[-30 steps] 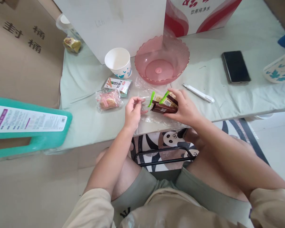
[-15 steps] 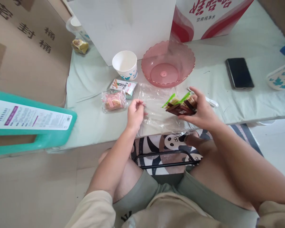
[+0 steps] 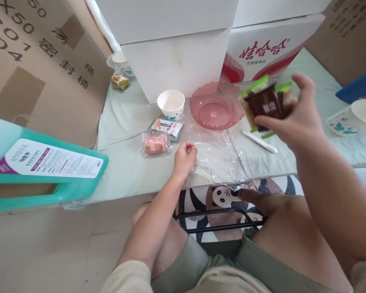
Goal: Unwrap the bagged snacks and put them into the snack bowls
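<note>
1. Fingers (image 3: 264, 121) of my right hand (image 3: 295, 118) are clamped on a bunch of snack packets (image 3: 266, 103), brown wrappers with green ends, lifted clear of the bench (image 3: 125, 162) and seen against the pink bowl's right side.
2. Left hand (image 3: 184, 158) rests on the bench at the left edge of a clear plastic bag (image 3: 216, 156); its fingers are curled in and pinch the film there.
3. Clear plastic bag lies flat and crumpled on the bench, reaching the near edge, just in front of the pink bowl (image 3: 215, 106).
4. Left of the bag: a pink wafer packet (image 3: 155, 143), and touching it behind, a small white snack packet (image 3: 167, 128).
5. Paper cup (image 3: 171, 103) stands upright just left of the pink bowl, before a white box (image 3: 177, 65).
6. White pen-like stick (image 3: 259, 141) lies right of the bag, below the raised packets.
7. Teal plastic stool (image 3: 49, 175) at far left, label facing up.
8. Second patterned cup (image 3: 354, 118) at far right edge.
</note>
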The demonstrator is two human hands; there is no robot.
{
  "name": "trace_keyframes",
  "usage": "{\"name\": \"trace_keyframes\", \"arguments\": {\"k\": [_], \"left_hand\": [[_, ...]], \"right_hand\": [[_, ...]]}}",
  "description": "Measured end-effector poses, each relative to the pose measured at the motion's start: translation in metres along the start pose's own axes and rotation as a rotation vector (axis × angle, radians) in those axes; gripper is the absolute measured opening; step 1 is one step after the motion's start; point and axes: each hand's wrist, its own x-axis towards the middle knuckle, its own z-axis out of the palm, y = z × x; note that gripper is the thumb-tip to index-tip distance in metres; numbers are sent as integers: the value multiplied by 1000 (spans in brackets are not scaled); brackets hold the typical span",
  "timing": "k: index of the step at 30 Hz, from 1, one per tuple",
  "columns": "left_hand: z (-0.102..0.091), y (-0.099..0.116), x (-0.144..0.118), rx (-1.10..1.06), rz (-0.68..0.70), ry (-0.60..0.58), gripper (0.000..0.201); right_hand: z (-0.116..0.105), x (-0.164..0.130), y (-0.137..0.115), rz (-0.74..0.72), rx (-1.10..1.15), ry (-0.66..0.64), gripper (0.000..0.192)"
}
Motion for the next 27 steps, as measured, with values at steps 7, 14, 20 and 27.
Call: {"name": "trace_keyframes", "arguments": {"k": [7,14,20,27], "left_hand": [[0,-4,2,91,67,-3,6],[-8,5,-10,184,155,-43,8],[-19,6,-12,167,159,-55,25],[-22,-8,3,172,152,-112,56]], "right_hand": [[94,110,-33,-104,-411,-425,96],[105,97,-43,-182,-612,-359,80],[46,-50,-6,-559,-175,-358,18],[34,-143,94,-484,-341,-494,40]]}}
